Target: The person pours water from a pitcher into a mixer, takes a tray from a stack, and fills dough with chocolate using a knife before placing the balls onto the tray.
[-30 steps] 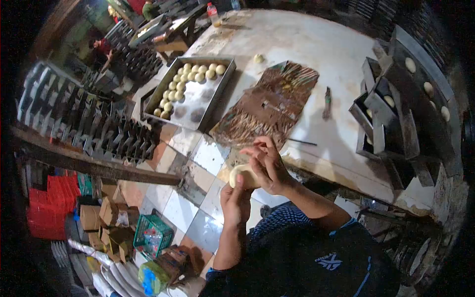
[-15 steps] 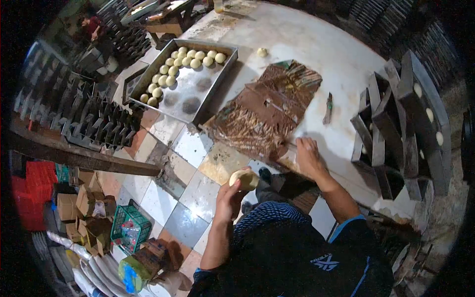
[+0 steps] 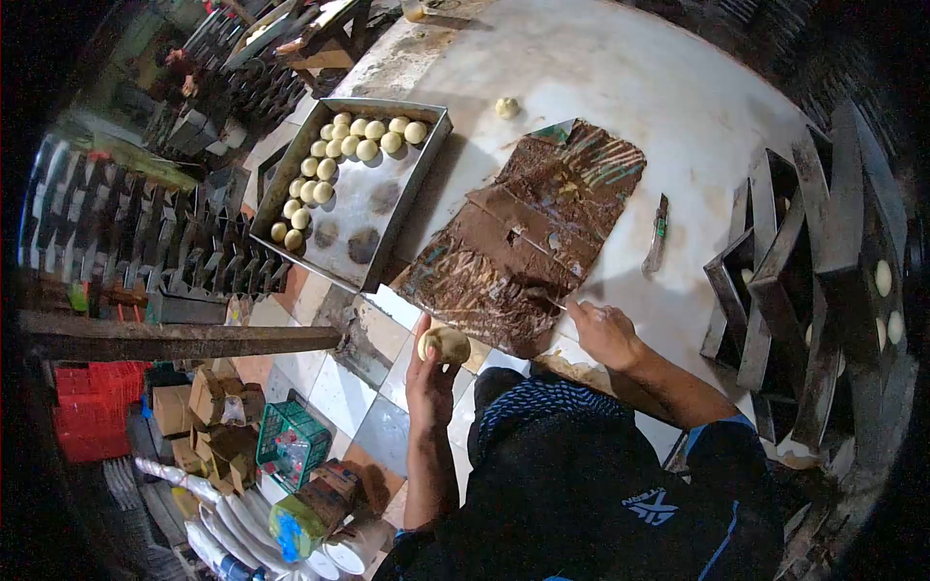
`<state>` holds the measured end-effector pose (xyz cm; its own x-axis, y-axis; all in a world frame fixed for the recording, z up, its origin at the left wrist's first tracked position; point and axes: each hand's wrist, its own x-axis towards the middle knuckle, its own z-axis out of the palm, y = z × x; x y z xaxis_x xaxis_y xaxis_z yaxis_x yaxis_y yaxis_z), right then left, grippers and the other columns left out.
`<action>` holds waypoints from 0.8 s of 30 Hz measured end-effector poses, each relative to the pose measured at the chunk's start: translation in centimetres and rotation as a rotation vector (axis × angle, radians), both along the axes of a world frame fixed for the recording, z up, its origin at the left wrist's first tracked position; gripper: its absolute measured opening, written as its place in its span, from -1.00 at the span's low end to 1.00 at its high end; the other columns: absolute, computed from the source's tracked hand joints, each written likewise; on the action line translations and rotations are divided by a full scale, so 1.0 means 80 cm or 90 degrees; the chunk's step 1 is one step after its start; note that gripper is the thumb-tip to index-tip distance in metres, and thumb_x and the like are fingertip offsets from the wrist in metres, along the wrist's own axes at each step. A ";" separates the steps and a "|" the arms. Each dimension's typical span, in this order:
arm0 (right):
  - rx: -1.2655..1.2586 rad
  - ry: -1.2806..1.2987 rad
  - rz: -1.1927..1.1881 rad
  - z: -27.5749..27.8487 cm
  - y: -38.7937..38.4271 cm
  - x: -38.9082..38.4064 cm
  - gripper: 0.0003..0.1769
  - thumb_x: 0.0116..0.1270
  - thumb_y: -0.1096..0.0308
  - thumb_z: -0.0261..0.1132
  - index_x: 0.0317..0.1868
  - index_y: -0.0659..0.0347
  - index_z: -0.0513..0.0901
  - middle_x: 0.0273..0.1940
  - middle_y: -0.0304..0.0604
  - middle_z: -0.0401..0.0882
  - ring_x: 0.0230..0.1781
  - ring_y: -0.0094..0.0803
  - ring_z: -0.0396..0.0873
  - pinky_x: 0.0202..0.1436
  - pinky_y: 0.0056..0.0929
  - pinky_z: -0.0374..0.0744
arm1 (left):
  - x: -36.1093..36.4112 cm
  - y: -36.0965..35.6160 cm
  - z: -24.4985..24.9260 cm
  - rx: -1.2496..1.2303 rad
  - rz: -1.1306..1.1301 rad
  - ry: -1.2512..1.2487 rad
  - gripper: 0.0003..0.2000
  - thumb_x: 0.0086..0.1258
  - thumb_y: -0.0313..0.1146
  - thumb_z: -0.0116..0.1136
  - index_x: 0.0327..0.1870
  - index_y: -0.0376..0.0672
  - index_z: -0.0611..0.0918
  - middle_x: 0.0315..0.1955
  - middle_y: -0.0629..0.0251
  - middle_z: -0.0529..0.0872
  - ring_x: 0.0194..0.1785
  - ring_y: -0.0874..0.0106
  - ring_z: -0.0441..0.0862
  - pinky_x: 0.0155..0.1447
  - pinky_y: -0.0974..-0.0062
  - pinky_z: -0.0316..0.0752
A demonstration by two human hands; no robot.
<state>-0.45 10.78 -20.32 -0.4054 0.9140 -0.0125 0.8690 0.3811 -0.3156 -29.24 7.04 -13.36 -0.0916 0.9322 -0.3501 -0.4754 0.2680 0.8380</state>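
Note:
My left hand (image 3: pixel 427 385) holds a pale, flattened piece of dough (image 3: pixel 446 346) in front of the table edge. At the near end of a dark brown paste (image 3: pixel 494 223) spread over a sheet, my right hand (image 3: pixel 604 334) is closed round a thin tool (image 3: pixel 556 304); its tip reaches the paste, but its exact kind is hard to see. A metal tray (image 3: pixel 341 282) left of the paste carries rows of round dough balls (image 3: pixel 366 150). One lone dough ball (image 3: pixel 507 107) rests on the white table (image 3: pixel 668 136) beyond the paste.
A knife-like tool with a green mark (image 3: pixel 658 235) lies right of the paste. Stacked metal trays (image 3: pixel 775 281) stand on the table's right side, more (image 3: pixel 145 232) at left. A wooden beam (image 3: pixel 184 337), a green crate (image 3: pixel 293 441) and cardboard boxes (image 3: pixel 218 416) occupy the lower left.
The dough in my left hand has shifted left and slightly up in view. My right hand stays near the paste's front edge, a little lower. The whole view has turned slightly.

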 end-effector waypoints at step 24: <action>0.155 0.264 -0.089 0.018 -0.021 -0.031 -0.67 0.26 0.28 0.30 -0.02 0.26 0.66 0.06 0.06 0.44 -0.13 -0.05 0.60 -0.01 -0.22 0.59 | 0.051 0.038 -0.010 -0.006 0.003 -0.207 -0.52 0.52 -0.16 -0.10 0.35 -0.23 0.32 0.17 0.13 0.51 0.23 0.29 0.48 0.34 0.27 0.34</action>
<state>-2.89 9.11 -18.90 -0.2043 0.9163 0.3446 0.7376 0.3755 -0.5611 -25.18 10.07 -14.19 0.0219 0.9287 -0.3703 -0.7195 0.2718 0.6391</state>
